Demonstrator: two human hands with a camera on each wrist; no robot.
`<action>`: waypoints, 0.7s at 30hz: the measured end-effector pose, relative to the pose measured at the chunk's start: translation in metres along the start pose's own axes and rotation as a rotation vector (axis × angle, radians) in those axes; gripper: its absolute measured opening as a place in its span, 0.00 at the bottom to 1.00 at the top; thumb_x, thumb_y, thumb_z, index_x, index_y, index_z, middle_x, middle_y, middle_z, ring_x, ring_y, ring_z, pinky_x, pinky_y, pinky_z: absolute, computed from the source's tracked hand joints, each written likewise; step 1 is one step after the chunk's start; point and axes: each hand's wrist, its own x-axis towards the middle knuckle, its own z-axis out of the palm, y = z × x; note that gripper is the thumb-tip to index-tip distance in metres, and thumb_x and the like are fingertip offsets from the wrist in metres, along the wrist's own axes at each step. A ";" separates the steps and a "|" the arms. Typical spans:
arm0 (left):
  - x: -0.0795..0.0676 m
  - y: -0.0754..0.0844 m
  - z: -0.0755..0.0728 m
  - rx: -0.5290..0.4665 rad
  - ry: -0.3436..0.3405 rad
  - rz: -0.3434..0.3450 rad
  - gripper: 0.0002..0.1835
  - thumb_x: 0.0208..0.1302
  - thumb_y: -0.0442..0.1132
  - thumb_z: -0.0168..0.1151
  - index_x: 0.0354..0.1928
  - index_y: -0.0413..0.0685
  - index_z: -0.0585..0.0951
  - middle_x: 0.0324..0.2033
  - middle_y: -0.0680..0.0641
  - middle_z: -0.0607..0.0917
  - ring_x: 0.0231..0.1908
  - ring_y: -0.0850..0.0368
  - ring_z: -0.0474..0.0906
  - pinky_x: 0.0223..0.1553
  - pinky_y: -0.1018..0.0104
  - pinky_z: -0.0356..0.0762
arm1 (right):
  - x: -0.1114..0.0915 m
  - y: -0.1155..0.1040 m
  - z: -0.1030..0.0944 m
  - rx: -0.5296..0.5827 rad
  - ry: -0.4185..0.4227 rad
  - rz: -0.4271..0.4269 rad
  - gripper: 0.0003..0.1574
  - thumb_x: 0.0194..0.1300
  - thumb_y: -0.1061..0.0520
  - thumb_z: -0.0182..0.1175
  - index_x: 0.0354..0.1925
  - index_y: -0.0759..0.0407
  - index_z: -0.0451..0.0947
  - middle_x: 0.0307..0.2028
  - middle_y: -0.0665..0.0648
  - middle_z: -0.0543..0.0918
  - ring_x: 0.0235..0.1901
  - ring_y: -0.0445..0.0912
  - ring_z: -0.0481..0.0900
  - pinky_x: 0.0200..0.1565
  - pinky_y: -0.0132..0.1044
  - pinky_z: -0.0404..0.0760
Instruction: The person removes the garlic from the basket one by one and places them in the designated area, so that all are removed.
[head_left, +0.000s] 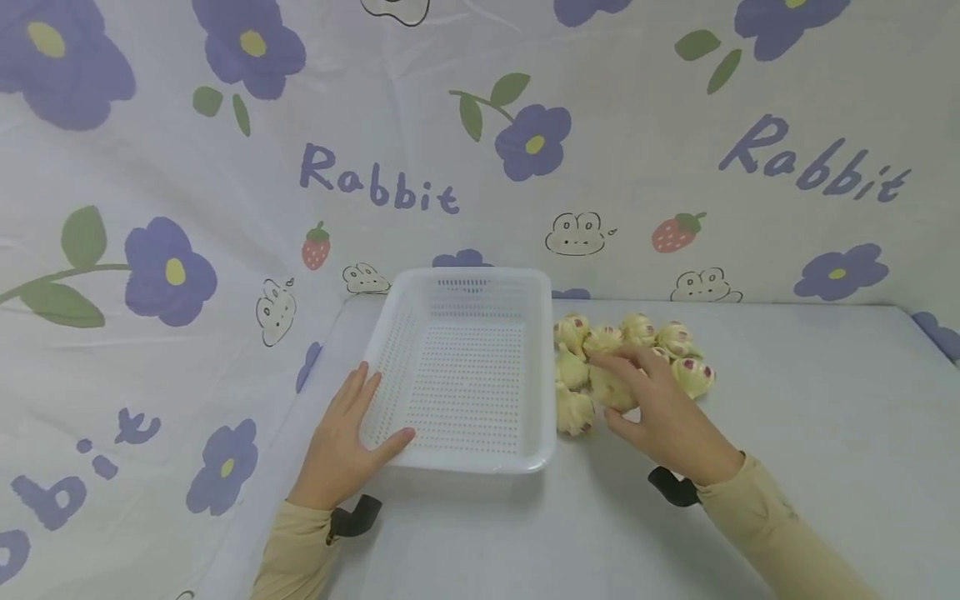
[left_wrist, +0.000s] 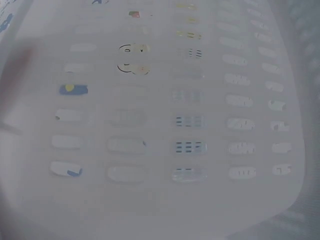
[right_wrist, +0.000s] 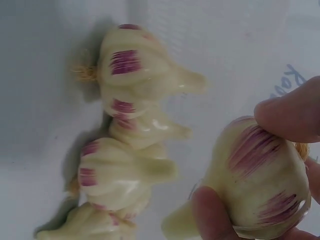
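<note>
My right hand (head_left: 667,417) grips a garlic bulb (right_wrist: 260,175), pale with purple streaks. In the right wrist view, thumb and fingers press on its sides, and its stem points lower left. Around that hand other garlic bulbs (head_left: 693,377) lie in a cluster on the table. To their left stands a white perforated plastic basket (head_left: 472,392) with nothing inside. My left hand (head_left: 341,442) rests at its front left corner, fingers extended along the left side and thumb on the front rim. The left wrist view shows the basket's slotted wall (left_wrist: 150,200) up close, with a blurred finger.
A pale cloth covers the table (head_left: 810,417). Behind and to the left hangs a white curtain (head_left: 622,150) printed with purple flowers, strawberries and the word Rabbit. Several bulbs lie close against the basket's right side.
</note>
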 end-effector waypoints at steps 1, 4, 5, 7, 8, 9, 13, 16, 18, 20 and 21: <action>0.000 0.000 0.000 0.000 0.002 0.001 0.50 0.60 0.59 0.72 0.77 0.39 0.66 0.80 0.37 0.60 0.79 0.34 0.55 0.76 0.35 0.57 | -0.002 0.002 0.001 -0.007 -0.005 0.008 0.39 0.58 0.67 0.70 0.68 0.60 0.73 0.58 0.62 0.74 0.54 0.54 0.71 0.49 0.50 0.79; 0.000 0.000 0.000 0.003 0.004 0.000 0.50 0.60 0.59 0.72 0.77 0.39 0.67 0.80 0.37 0.60 0.79 0.34 0.56 0.76 0.35 0.58 | -0.006 0.006 0.004 -0.018 -0.018 0.017 0.39 0.58 0.67 0.70 0.68 0.62 0.73 0.57 0.63 0.73 0.53 0.54 0.71 0.48 0.50 0.78; 0.000 0.001 0.000 0.002 0.004 -0.003 0.50 0.60 0.59 0.72 0.77 0.38 0.67 0.80 0.37 0.60 0.79 0.34 0.56 0.76 0.35 0.58 | -0.008 0.008 0.005 -0.022 -0.019 0.014 0.39 0.57 0.68 0.71 0.67 0.63 0.73 0.56 0.63 0.73 0.52 0.54 0.71 0.47 0.50 0.78; 0.000 0.002 -0.001 -0.001 0.002 -0.008 0.50 0.60 0.59 0.72 0.77 0.38 0.66 0.80 0.37 0.60 0.79 0.35 0.55 0.76 0.35 0.57 | -0.009 0.011 0.007 -0.028 -0.018 0.006 0.40 0.57 0.68 0.71 0.67 0.64 0.73 0.55 0.63 0.74 0.51 0.54 0.71 0.46 0.48 0.77; 0.000 0.002 0.000 -0.002 0.001 -0.009 0.50 0.60 0.59 0.72 0.77 0.38 0.66 0.80 0.37 0.60 0.79 0.35 0.55 0.76 0.35 0.57 | -0.009 0.012 0.008 -0.030 -0.019 0.003 0.40 0.57 0.68 0.71 0.67 0.64 0.74 0.55 0.63 0.74 0.51 0.55 0.72 0.46 0.48 0.77; 0.000 0.002 0.000 -0.001 0.002 -0.008 0.50 0.60 0.59 0.72 0.77 0.38 0.66 0.80 0.37 0.60 0.79 0.35 0.55 0.76 0.35 0.57 | -0.010 0.014 0.009 -0.034 -0.021 0.003 0.40 0.56 0.68 0.71 0.67 0.64 0.74 0.55 0.63 0.74 0.51 0.55 0.72 0.46 0.48 0.77; 0.001 0.003 0.001 -0.002 0.005 -0.005 0.50 0.60 0.59 0.73 0.77 0.39 0.66 0.80 0.37 0.60 0.79 0.35 0.55 0.76 0.35 0.57 | -0.011 0.020 0.014 -0.039 -0.029 0.015 0.39 0.56 0.68 0.72 0.67 0.64 0.74 0.55 0.64 0.76 0.51 0.56 0.73 0.46 0.49 0.79; 0.001 0.003 0.001 -0.006 0.008 -0.004 0.50 0.60 0.58 0.73 0.77 0.39 0.67 0.80 0.37 0.60 0.79 0.35 0.55 0.76 0.35 0.58 | -0.013 0.025 0.019 -0.044 -0.037 0.020 0.39 0.55 0.68 0.73 0.66 0.64 0.75 0.56 0.65 0.76 0.52 0.57 0.74 0.48 0.51 0.79; 0.001 0.003 0.002 -0.009 0.010 -0.003 0.50 0.60 0.58 0.73 0.77 0.39 0.66 0.80 0.37 0.60 0.79 0.35 0.55 0.76 0.35 0.58 | -0.014 0.028 0.023 -0.054 -0.041 0.017 0.39 0.55 0.68 0.73 0.65 0.64 0.75 0.56 0.65 0.76 0.53 0.58 0.73 0.48 0.51 0.78; 0.001 0.003 0.002 -0.006 0.009 -0.004 0.50 0.60 0.59 0.73 0.77 0.39 0.66 0.80 0.37 0.60 0.79 0.35 0.55 0.76 0.35 0.58 | -0.014 0.031 0.026 -0.066 -0.044 0.011 0.39 0.54 0.68 0.74 0.65 0.63 0.75 0.55 0.65 0.76 0.52 0.57 0.73 0.47 0.50 0.78; 0.001 0.003 0.002 -0.006 0.008 -0.005 0.50 0.60 0.59 0.73 0.77 0.39 0.66 0.80 0.37 0.60 0.80 0.35 0.55 0.76 0.35 0.58 | -0.015 0.032 0.027 -0.073 -0.045 0.007 0.39 0.54 0.68 0.75 0.64 0.63 0.76 0.55 0.65 0.76 0.51 0.56 0.73 0.46 0.49 0.78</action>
